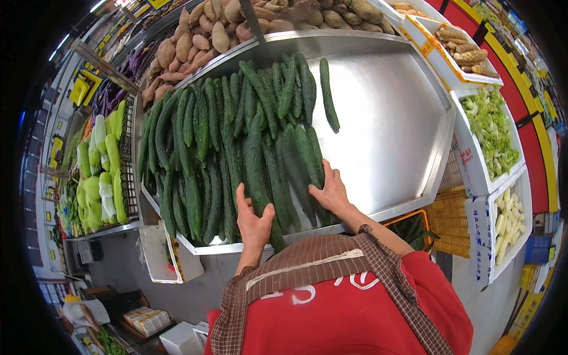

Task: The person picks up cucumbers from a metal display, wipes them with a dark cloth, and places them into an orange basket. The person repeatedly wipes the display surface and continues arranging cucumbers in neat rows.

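Note:
Dark green cucumbers lie piled in rows over the left and middle of a shallow stainless-steel display tray. My left hand is at the near side of the pile, thumb and fingers spread around the lower part of a long cucumber. On the pile's right edge, my right hand has its fingers and thumb apart beside the near end of another cucumber, apparently touching it. Neither hand shows a firm grip. A single cucumber lies apart on the bare metal to the right.
Sweet potatoes are heaped beyond the tray. At right stand foam boxes of leafy greens and pale vegetables, beside a yellow crate. Light green gourds are at left. A person handles greens at lower left.

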The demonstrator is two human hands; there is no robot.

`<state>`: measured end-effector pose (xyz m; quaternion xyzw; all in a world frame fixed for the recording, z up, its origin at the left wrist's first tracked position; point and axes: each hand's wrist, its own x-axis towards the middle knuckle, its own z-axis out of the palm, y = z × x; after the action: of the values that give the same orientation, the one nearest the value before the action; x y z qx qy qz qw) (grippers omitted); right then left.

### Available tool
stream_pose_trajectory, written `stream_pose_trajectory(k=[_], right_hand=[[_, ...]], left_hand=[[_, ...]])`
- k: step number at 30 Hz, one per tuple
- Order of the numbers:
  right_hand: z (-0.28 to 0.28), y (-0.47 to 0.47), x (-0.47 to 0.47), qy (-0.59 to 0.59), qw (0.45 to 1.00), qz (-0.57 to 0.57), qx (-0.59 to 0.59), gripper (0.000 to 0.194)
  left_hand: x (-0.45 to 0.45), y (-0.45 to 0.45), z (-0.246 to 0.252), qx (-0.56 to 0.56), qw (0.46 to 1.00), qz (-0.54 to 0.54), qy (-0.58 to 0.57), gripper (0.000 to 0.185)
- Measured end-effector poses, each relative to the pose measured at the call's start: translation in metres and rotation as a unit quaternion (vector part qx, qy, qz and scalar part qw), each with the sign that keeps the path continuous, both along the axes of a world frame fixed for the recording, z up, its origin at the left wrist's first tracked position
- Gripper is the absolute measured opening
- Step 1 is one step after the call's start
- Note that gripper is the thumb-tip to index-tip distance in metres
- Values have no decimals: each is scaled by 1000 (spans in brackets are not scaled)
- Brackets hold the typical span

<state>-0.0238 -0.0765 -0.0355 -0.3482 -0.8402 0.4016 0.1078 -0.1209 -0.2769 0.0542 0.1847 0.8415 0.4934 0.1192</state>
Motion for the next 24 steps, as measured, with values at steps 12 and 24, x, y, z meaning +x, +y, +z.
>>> stream_pose_trajectory(k=[12, 24], right_hand=[[27, 31, 72, 20, 999, 10, -34, 54], [-102, -95, 351, 176, 755, -579, -251, 17]], left_hand=[[5, 76, -21, -290, 897, -312, 117, 61], [12, 143, -67, -319, 837, -306, 324, 85]])
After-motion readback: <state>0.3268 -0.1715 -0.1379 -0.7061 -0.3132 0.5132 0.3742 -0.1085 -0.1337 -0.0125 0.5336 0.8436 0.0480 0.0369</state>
